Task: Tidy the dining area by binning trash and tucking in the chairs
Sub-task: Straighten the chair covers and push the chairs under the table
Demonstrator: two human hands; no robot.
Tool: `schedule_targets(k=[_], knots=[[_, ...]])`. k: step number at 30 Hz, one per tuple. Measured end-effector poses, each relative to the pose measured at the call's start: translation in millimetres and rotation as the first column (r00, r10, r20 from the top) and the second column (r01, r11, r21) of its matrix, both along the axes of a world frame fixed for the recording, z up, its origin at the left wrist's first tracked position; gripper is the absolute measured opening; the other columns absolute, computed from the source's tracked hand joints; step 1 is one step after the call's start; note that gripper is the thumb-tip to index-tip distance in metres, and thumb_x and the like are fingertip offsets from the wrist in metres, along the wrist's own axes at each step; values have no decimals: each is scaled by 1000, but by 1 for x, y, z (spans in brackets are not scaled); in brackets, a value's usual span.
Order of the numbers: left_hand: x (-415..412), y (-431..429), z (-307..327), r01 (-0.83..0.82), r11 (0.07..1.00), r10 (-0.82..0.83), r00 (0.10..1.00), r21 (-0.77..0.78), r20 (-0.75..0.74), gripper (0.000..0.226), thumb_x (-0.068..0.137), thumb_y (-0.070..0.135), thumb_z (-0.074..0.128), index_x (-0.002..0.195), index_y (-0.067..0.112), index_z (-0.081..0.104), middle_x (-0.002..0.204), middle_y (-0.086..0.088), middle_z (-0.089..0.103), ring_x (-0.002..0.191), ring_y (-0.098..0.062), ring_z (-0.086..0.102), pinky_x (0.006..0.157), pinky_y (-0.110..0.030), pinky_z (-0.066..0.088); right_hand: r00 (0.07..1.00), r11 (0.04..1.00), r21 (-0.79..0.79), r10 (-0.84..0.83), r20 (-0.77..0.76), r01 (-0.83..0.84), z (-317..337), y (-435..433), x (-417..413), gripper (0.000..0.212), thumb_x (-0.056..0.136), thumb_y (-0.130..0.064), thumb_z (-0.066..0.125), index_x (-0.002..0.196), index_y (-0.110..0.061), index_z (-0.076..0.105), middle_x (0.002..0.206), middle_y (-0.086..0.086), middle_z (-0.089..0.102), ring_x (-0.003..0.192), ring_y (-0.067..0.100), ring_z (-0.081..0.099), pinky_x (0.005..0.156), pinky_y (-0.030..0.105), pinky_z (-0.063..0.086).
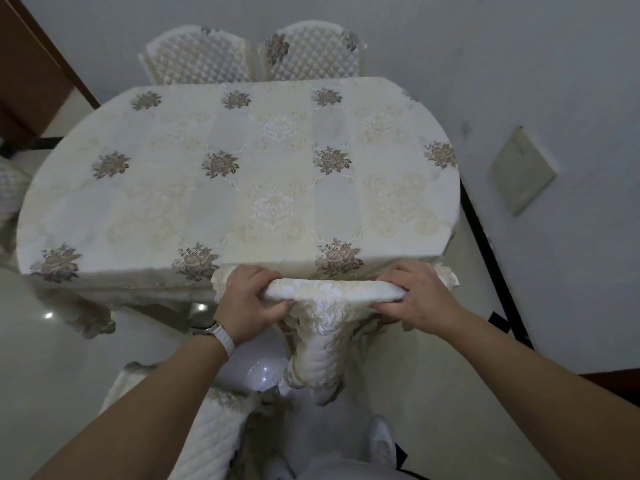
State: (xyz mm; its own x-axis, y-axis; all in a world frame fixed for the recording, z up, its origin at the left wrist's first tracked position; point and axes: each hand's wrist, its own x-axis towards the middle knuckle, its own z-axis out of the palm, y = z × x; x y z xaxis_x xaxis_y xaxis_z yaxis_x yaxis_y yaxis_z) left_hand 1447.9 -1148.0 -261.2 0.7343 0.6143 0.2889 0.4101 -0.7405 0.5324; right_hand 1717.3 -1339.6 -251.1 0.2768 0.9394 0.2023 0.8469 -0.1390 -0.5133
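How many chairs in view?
4: far-left chair, far-right chair, gripped chair held by left hand and right hand, near-left chair. Quilted shape at left edge may be a fifth.

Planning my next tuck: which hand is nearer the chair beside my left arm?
Left. The left hand grips the left end of the chair back in front, toward the side chair; the right hand grips the right end, farther away.

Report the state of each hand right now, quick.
Left hand: closed, grip curled round the top of the chair back.
Right hand: closed, gripping the same chair back at its other end.
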Motion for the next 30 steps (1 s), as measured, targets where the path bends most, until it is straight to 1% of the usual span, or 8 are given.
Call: schedule_targets(k=[3,6,12,14,19,23,28,30], knots=[[12,2,2,-2,1000,2,1000,9,-6,50,69,53,68,95,11,73,89,-2,65,88,-23,58,81,-39,45,1000,1000,-8,13,-11,-13,5,4,13,43,66,-60,67,93,-27,73,84,-5,60,84,18,55,79,33,38],[17,-1,0,-13,1000,13,1000,0,-8,49,69,53,68,95,11,73,90,-2,66,88,-23,58,81,-41,46,999,999,-23,22,-27,-23,6,5,20,46,66,-62,64,94,-26,73,86,-5,60,85,17,52,81,31,36],[29,-8,-4,-48,999,48,999,-20,6,49,68,54,68,95,13,72,90,1,64,91,-13,51,83,-42,45,998,996,-83,34,-46,-37,4,4,36,51,65,-67,59,97,-30,72,92,-7,60,91,12,47,86,28,26],[33,-11,-7,-57,998,57,998,-23,7,48,68,53,69,95,14,72,89,2,63,91,-13,50,82,-43,45,998,995,-95,33,-47,-37,3,3,40,52,64,-68,59,98,-30,72,94,-8,60,92,12,47,86,27,24],[39,-18,-14,-47,999,47,999,-22,-11,50,68,55,69,95,13,73,88,2,63,89,-13,51,81,-45,46,998,994,-103,27,-57,-33,-2,0,47,51,62,-60,59,98,-27,74,91,-10,57,90,16,50,89,35,31],[43,-19,-16,-37,999,37,999,-9,-2,49,68,52,69,97,12,73,89,1,64,89,-13,51,79,-46,46,998,995,-89,29,-52,-34,-4,1,50,50,61,-57,57,96,-26,75,90,-8,60,89,17,51,87,33,29],[48,-18,-17,-64,998,64,998,-5,-21,50,69,52,68,96,11,73,90,0,65,91,-13,48,83,-44,44,998,995,-96,31,-56,-36,-4,5,55,50,60,-56,56,95,-26,75,91,-6,61,89,13,47,87,30,27],[48,-19,-19,-67,998,67,997,-5,-32,50,70,53,67,97,12,73,91,1,65,92,-13,48,83,-40,42,998,993,-113,41,-44,-46,-5,5,57,48,60,-55,56,95,-27,75,90,-7,61,88,15,50,87,31,28]])
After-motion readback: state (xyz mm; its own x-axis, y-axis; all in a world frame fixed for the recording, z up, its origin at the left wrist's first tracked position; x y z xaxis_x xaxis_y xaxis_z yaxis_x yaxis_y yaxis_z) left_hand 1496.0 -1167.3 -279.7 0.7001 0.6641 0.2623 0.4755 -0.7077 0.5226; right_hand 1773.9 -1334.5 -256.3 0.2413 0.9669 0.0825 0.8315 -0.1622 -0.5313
